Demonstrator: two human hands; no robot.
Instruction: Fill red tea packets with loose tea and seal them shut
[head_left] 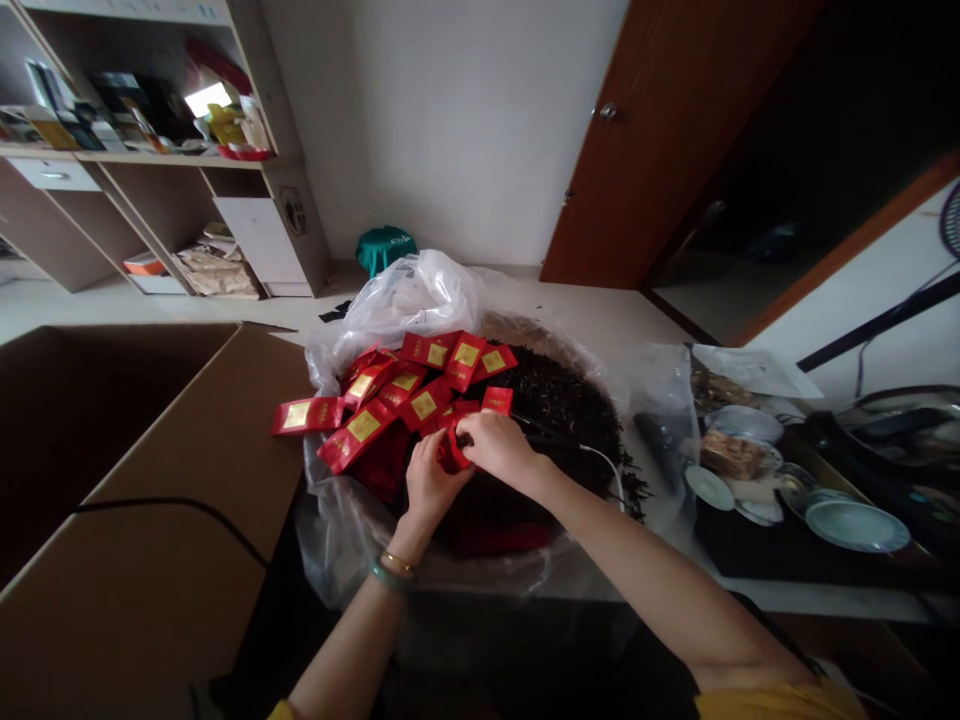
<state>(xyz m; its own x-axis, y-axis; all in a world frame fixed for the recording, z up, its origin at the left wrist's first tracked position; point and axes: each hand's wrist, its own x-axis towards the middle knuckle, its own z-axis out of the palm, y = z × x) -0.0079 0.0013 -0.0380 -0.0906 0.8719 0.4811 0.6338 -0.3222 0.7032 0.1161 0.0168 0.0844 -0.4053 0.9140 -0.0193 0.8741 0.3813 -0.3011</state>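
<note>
My left hand (429, 483) and my right hand (499, 445) meet over a big clear plastic bag (409, 295) of dark loose tea leaves (570, 400). Both hands are closed on one small red packet (452, 452) held between them. Several red packets with gold labels (390, 395) lie in a heap on the bag's left side, just beyond my hands. One packet (307, 414) hangs over the bag's left edge. My left wrist wears bracelets.
An open cardboard box (150, 480) stands at the left, with a black cable across its flap. A tea tray with cups and saucers (757, 470) sits at the right. A shelf unit (150, 150), a green bag (384, 246) and a brown door (660, 130) are behind.
</note>
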